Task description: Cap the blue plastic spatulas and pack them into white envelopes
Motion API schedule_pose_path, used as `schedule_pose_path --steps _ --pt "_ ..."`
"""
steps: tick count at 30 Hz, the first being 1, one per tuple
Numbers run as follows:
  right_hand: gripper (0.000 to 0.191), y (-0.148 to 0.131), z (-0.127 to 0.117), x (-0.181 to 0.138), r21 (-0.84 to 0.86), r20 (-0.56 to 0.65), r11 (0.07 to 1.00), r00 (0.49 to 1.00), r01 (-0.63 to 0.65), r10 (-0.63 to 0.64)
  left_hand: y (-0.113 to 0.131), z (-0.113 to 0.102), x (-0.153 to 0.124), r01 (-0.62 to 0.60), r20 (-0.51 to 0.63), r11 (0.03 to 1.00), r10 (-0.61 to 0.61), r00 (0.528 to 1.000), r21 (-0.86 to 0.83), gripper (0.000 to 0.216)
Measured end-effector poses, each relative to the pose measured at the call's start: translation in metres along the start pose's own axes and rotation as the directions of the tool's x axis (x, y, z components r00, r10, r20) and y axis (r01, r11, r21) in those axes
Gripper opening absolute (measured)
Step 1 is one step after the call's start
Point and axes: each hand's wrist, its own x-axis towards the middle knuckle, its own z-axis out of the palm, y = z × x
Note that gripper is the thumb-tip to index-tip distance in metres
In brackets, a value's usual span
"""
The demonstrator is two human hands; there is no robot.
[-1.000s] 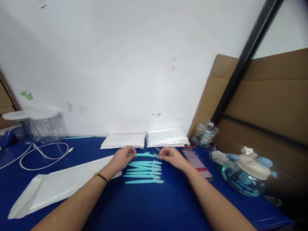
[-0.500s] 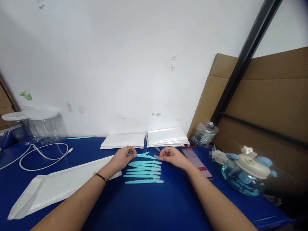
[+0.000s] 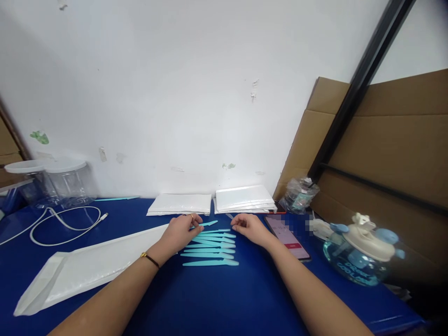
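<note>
Several turquoise eyebrow razors [image 3: 210, 263] lie roughly parallel in a column on the blue table, their blade ends to the right. My left hand [image 3: 184, 231] is closed at the upper left of the column, fingertips at the handle of an eyebrow razor [image 3: 216, 231]. Another razor [image 3: 210, 224] slants out just beyond these fingers. My right hand [image 3: 250, 228] is bent in a pinch near that razor's right end; whatever its fingertips hold is hidden. A small translucent piece [image 3: 229, 216] lies beyond the right fingertips.
White padded envelopes [image 3: 180, 204] lie in two piles against the wall, and a longer one [image 3: 94, 261] is at left. A phone [image 3: 289, 238] and water bottle [image 3: 360, 256] stand right. Clear jars [image 3: 72, 184] and a white cable [image 3: 65, 243] are far left.
The razor in my left hand has come down toward the column and lies straighter. The clear cap seen at my right fingertips no longer shows. Both hands have shifted only slightly.
</note>
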Motion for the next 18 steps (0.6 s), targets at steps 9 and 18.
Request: schedule_pose_path --steps 9,18 --pt "0.017 0.004 0.015 0.018 -0.568 -0.086 0.823 0.992 0.029 -0.094 -0.018 -0.001 0.010 0.074 -0.028 0.976 -0.070 0.997 0.204 0.016" --pt "0.012 0.001 0.007 0.010 -0.340 -0.192 0.940 0.979 0.000 -0.069 -0.014 -0.005 0.006 0.013 -0.052 0.999 -0.015 0.999 -0.033 0.013"
